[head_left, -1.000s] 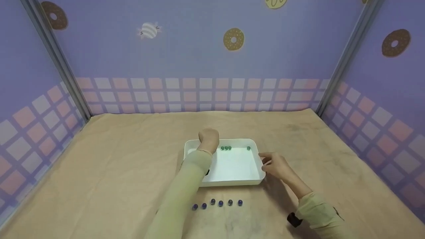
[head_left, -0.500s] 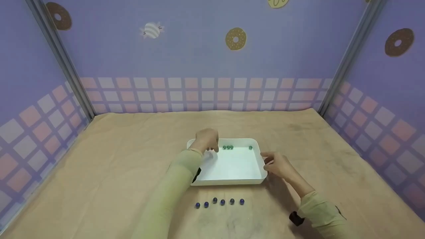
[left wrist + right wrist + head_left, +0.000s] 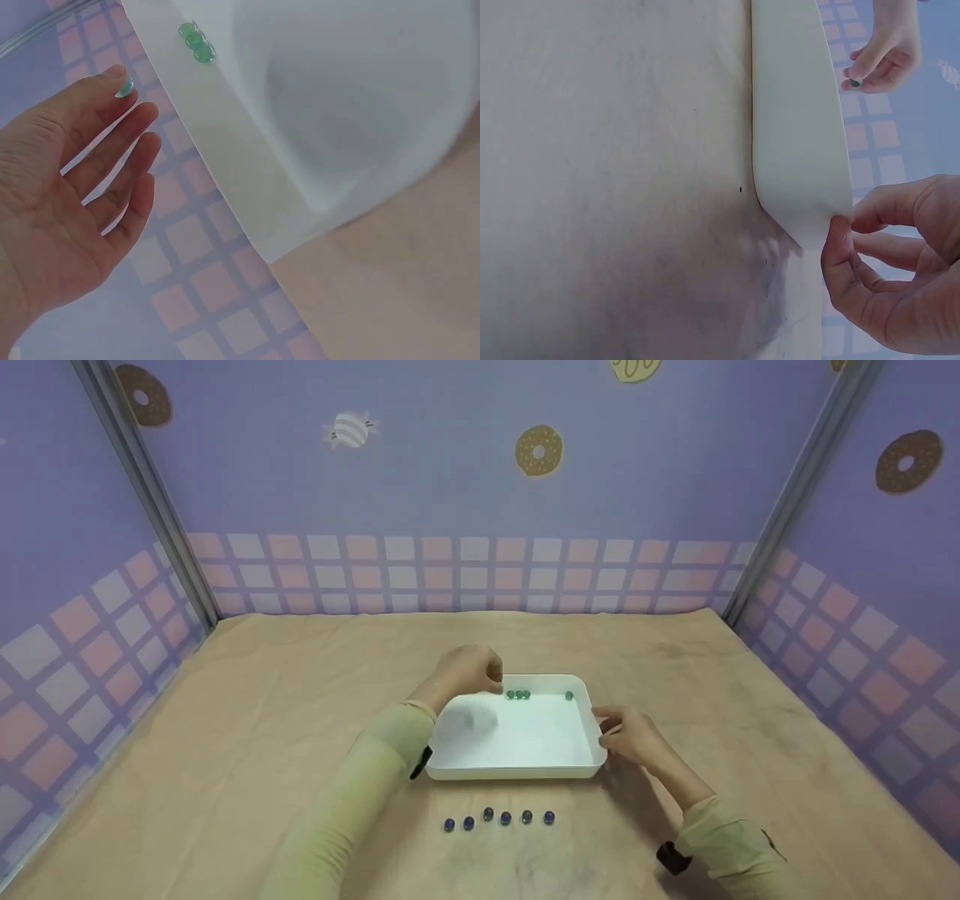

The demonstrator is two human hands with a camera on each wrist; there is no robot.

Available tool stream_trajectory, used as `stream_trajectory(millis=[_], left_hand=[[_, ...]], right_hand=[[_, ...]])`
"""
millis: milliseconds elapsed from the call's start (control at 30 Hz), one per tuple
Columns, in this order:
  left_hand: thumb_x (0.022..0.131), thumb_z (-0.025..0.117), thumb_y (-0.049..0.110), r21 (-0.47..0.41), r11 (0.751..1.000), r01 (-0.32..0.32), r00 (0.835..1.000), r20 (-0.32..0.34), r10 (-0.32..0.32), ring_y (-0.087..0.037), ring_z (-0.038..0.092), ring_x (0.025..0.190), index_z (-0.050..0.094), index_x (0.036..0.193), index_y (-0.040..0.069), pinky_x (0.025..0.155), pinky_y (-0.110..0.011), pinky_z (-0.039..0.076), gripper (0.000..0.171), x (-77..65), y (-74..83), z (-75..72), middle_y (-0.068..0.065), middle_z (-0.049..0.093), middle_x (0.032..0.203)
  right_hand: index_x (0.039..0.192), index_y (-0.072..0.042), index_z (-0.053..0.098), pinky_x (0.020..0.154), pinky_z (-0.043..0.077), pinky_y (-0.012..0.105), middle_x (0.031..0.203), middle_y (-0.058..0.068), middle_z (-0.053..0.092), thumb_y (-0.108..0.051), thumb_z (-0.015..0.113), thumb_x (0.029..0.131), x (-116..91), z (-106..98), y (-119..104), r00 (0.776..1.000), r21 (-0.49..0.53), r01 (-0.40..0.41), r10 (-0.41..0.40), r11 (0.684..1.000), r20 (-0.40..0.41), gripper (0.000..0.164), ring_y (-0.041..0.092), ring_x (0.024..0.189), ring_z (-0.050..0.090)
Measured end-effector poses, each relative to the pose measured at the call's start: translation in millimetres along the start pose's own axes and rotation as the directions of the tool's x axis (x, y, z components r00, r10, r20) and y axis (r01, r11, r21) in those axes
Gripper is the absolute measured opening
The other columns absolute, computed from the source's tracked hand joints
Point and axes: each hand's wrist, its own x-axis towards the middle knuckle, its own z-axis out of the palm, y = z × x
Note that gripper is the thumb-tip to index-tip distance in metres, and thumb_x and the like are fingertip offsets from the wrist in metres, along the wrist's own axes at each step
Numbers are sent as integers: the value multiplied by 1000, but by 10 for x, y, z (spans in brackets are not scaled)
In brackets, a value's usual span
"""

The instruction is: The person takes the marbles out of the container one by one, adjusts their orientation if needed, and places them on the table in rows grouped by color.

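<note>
My left hand (image 3: 465,669) is raised over the back left part of a white rectangular tray (image 3: 517,773). Between its thumb and forefinger it pinches a green glass marble (image 3: 125,88), while the other fingers are loosely bent. Three green marbles (image 3: 518,695) sit side by side along the tray's back wall, just right of that hand in the head view. A lone green marble (image 3: 569,696) lies near the back right corner. At the tray's right side, my right hand (image 3: 634,739) grips the rim, its thumb and fingertips close together there in the right wrist view.
Several dark blue marbles (image 3: 505,818) lie in a loose row on the brown cloth (image 3: 300,720) in front of the tray. Purple walls (image 3: 420,480) with donut pictures and pink and white squares enclose the table at back and sides.
My left hand has come up out of the tray with the green marble, its forearm swinging left and uncovering more of the tray. The right hand stays at the rim.
</note>
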Motion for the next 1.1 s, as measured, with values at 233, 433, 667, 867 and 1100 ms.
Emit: stream_trajectory(millis=[233, 433, 667, 867, 1100], left_hand=[[87, 76, 27, -41, 996, -79, 993, -88, 75, -21, 67, 97, 76, 91, 12, 85, -37, 55, 16, -188, 193, -4, -3, 75, 102], [88, 75, 29, -102, 987, -127, 984, -137, 113, -22, 67, 100, 76, 94, 14, 85, -35, 55, 17, -345, 328, 45, -2, 74, 105], [89, 73, 32, -102, 975, -198, 963, -205, 174, -18, 65, 99, 75, 95, 16, 84, -31, 54, 17, -513, 438, 113, 1, 71, 103], [89, 72, 33, -71, 964, -255, 947, -222, 234, -18, 63, 101, 75, 94, 18, 86, -31, 53, 16, -642, 494, 152, 2, 71, 103], [89, 73, 34, -68, 954, -291, 940, -206, 272, -17, 61, 98, 76, 95, 19, 83, -31, 52, 16, -848, 517, 202, 4, 71, 104]], right_hand=[[140, 4, 51, 69, 55, 32, 114, 24, 65, 3, 59, 84, -22, -13, 2, 1000, 7, 18, -18, 1000, 4, 57, 22, 90, 63], [140, 5, 51, 69, 53, 29, 114, 25, 65, 3, 58, 84, -20, -14, 9, 1000, 6, 22, -22, 1000, 5, 56, 23, 91, 64], [141, 6, 50, 72, 56, 34, 115, 25, 64, 3, 57, 84, -13, -12, 5, 1000, 11, 15, -16, 1000, 19, 57, 22, 89, 64], [141, 5, 49, 72, 56, 35, 116, 26, 63, 2, 58, 85, -17, -11, -9, 1000, 15, 15, -15, 1000, 22, 57, 21, 88, 64], [140, 5, 51, 72, 56, 32, 116, 26, 65, 2, 58, 84, -19, 2, 13, 1000, 5, 15, -15, 1000, 12, 57, 23, 91, 65]])
